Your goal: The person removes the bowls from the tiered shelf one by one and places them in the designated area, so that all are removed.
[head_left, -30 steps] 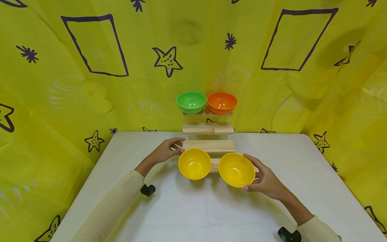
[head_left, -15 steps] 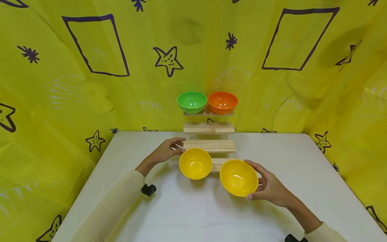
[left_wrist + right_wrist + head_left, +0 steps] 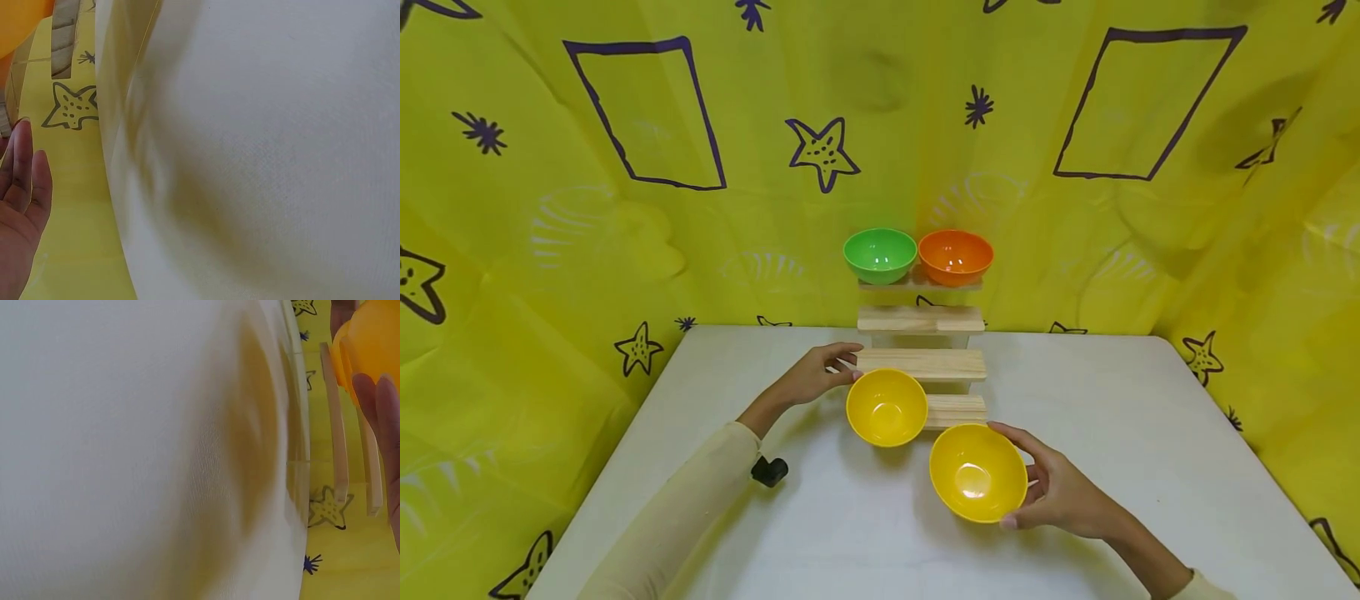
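Note:
My right hand (image 3: 1063, 493) holds a yellow bowl (image 3: 976, 479) by its right side, fingers behind and thumb at the lower rim. The bowl is tipped toward the camera, in front of a stepped wooden stand (image 3: 921, 363). A second yellow bowl (image 3: 887, 408) sits at the left of the stand's lowest step. My left hand (image 3: 811, 375) holds the left end of the step above, its thumb close to that bowl's rim. In the left wrist view, fingers (image 3: 22, 162) reach to the wood; in the right wrist view, fingertips (image 3: 384, 394) lie against the bowl (image 3: 375, 347).
On the stand's top step a green bowl (image 3: 880, 257) and an orange bowl (image 3: 956, 258) stand side by side. The stand rises from a white table (image 3: 760, 533) near its back edge. A yellow patterned curtain (image 3: 760, 225) encloses the back and sides.
My right hand has drawn its yellow bowl toward me and away from the stand's lowest step, lately a little leftward. The left hand and the other bowls stay in place.

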Demonstrator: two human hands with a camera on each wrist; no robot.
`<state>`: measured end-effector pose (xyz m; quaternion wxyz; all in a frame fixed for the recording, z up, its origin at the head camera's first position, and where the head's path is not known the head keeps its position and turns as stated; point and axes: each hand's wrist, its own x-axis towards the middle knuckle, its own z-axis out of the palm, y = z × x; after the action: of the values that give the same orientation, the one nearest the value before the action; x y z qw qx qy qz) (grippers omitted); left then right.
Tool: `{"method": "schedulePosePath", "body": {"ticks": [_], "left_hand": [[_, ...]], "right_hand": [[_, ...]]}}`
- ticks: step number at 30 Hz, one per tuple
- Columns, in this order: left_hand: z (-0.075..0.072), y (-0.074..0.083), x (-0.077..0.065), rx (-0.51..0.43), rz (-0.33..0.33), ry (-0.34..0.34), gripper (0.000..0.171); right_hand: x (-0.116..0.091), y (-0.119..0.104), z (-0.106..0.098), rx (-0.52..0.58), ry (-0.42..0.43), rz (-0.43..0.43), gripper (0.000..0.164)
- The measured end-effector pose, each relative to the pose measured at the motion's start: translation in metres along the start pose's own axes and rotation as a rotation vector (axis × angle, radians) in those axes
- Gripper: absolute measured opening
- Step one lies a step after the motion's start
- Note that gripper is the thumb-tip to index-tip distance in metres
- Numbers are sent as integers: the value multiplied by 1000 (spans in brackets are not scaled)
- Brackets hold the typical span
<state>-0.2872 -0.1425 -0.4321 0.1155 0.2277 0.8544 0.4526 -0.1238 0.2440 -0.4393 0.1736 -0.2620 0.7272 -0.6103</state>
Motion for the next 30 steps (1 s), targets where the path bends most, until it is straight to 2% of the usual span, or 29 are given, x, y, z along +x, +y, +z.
{"method": "schedulePosePath", "body": {"ticks": [6,15,24,30], "left_hand": [[-1,2,0,6,4,-4,52],[-2,1,-1,0,36,-5,51],[0,3,-2,3,3,-7,51],[0,5,-2,9,10,-6,51]], "right_hand": [[3,-1,10,-9,-34,8,100],[11,-2,26,38,-105,34,100],[21,-1,42,80,-147,47,101],[28,1,54,115,-184,61,103]]}}
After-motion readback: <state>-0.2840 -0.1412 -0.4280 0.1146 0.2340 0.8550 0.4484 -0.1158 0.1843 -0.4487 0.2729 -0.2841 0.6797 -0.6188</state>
